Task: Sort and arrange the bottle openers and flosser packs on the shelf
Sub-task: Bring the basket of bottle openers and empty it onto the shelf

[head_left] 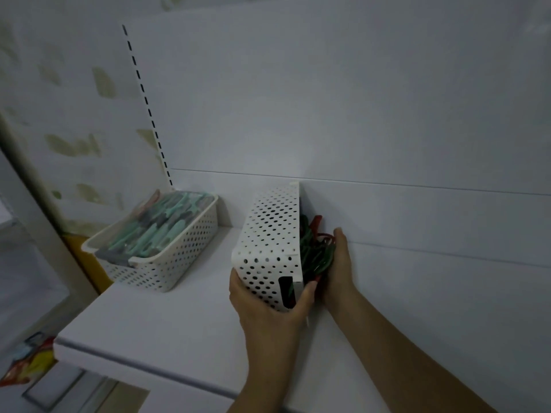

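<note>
A white perforated basket [272,239] is tipped on its side on the white shelf [167,323], its opening facing right. My left hand [265,305] grips its near end, thumb at the rim. Red and green bottle openers [314,248] spill from the opening against my right hand [340,263], which cups them from the right with fingers straight up. A second white perforated basket [155,251] stands upright at the left, filled with teal and grey flosser packs [158,225].
The shelf's back panel [387,114] rises right behind the tipped basket. A slotted upright [146,99] stands at the back left. Beyond the shelf's left edge, lower down, lies a colourful packet [26,362].
</note>
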`<act>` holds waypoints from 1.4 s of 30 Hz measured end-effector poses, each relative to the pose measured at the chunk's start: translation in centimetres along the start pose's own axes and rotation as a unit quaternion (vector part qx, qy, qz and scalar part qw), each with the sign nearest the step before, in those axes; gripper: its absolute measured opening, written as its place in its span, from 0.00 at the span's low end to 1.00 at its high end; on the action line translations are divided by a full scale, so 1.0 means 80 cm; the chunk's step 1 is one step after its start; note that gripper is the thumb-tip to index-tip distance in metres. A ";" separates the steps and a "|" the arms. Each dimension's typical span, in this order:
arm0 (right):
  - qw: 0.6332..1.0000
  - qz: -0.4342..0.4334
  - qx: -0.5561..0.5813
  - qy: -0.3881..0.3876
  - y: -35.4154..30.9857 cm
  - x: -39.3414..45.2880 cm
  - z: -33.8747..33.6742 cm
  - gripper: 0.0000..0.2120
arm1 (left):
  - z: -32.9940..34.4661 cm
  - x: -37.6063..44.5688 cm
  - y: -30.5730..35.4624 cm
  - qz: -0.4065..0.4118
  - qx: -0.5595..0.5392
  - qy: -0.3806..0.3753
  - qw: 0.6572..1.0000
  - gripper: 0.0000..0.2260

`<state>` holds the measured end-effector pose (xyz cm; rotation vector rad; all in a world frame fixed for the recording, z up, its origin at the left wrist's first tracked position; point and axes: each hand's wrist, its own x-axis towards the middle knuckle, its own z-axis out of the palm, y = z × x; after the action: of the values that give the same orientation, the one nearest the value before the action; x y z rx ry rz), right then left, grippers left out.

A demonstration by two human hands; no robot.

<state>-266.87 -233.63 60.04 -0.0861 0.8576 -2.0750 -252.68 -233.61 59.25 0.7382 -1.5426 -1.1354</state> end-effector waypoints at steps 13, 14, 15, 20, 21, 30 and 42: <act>0.791 -0.285 -0.518 0.155 -0.044 0.017 -0.018 0.18 | -0.006 0.005 -0.017 0.053 0.099 -0.053 0.992 0.61; 0.775 -0.278 -0.544 0.160 -0.045 0.016 -0.018 0.17 | -0.004 0.004 -0.016 0.053 0.107 -0.052 0.992 0.61; 0.764 -0.263 -0.567 0.164 -0.049 0.015 -0.018 0.17 | -0.003 0.002 -0.014 0.052 0.108 -0.053 0.991 0.61; 0.739 -0.216 -0.625 0.132 -0.056 -0.017 -0.025 0.29 | -0.009 -0.001 -0.017 0.050 0.096 -0.067 0.992 0.61; 0.713 -0.234 -0.653 0.101 -0.047 -0.030 -0.023 0.31 | -0.011 0.000 -0.017 0.053 0.093 -0.075 0.991 0.61; 0.601 -0.279 -0.747 0.048 -0.002 -0.056 -0.022 0.44 | -0.034 0.012 -0.016 0.064 0.070 -0.116 0.989 0.58; 0.470 -0.339 -0.793 0.186 -0.010 -0.064 -0.038 0.35 | -0.051 0.017 -0.003 0.174 0.223 -0.104 0.953 0.53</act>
<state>-265.31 -227.82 59.46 -1.1370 3.1508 -0.9597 -249.15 -236.12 59.62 0.6155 -2.0513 -0.6195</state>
